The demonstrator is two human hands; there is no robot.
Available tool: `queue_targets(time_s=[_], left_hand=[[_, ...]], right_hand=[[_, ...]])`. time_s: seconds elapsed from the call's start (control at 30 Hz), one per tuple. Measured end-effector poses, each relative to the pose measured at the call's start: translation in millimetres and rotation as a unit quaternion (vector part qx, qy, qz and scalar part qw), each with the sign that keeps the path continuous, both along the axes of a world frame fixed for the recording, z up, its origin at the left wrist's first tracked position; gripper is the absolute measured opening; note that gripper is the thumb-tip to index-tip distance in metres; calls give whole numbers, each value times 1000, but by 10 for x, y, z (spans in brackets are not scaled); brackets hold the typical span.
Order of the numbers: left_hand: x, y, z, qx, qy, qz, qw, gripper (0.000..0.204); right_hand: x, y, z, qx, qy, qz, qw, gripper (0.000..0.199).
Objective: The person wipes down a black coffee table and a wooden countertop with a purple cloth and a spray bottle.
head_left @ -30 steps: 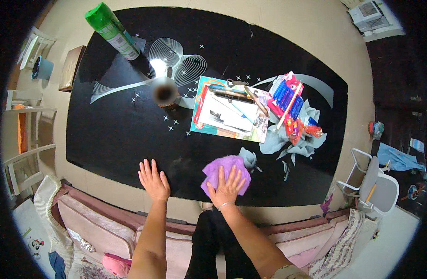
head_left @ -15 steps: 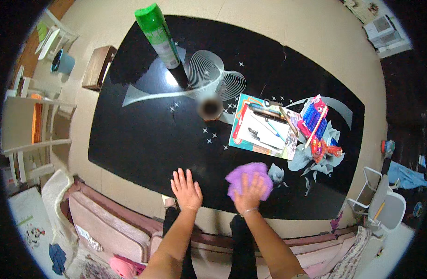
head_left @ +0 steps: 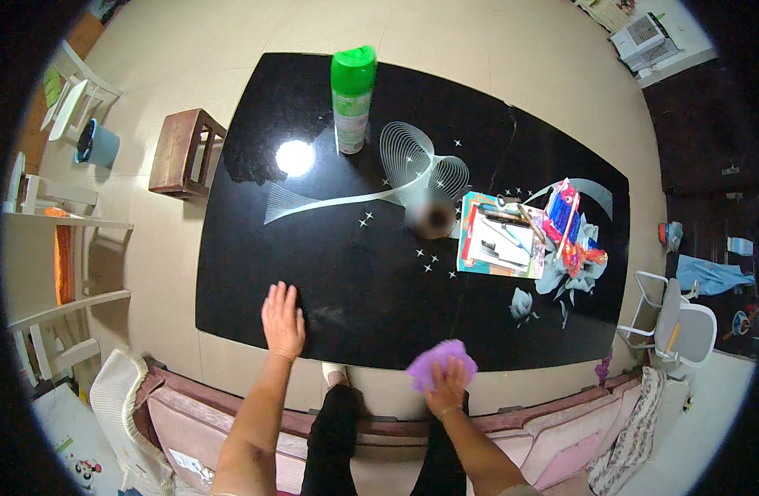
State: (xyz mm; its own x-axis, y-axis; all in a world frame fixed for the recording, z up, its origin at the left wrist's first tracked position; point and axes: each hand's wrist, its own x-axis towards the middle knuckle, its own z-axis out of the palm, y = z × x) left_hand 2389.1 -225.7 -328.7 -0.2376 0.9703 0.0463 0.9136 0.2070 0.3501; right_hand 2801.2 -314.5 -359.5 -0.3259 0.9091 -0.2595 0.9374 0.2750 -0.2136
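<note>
Wiping looks to be the step in hand, seen from the head camera: the right hand presses a crumpled purple cloth at the near edge of the black glossy worktop, fingers curled over it. The left hand lies flat and spread near the near left corner, bracing. A green spray can stands at the far edge; books and pens crowd the right end. Sweeping farther in would mean reaching forward.

Both forearms bare with no sleeves, watch or rings visible on the left hand or right hand; legs in black trousers.
</note>
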Motion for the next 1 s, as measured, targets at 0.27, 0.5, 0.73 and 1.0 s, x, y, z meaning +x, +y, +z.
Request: queue_targets(time_s=[0.27, 0.5, 0.73, 1.0], left_hand=[[-314, -8, -142, -40, 12, -12, 999, 57], [-353, -59, -224, -51, 0, -15, 999, 57], [-351, -20, -183, -66, 3, -11, 998, 52], [-345, -32, -179, -65, -5, -12, 998, 55]], right_hand=[[-1181, 836, 199, 14, 26, -19, 999, 72], [-2577, 2493, 52, 55, 38, -7, 998, 73], [-2553, 2292, 222, 29, 58, 11, 998, 71], [-1642, 630, 266, -63, -5, 92, 994, 62]])
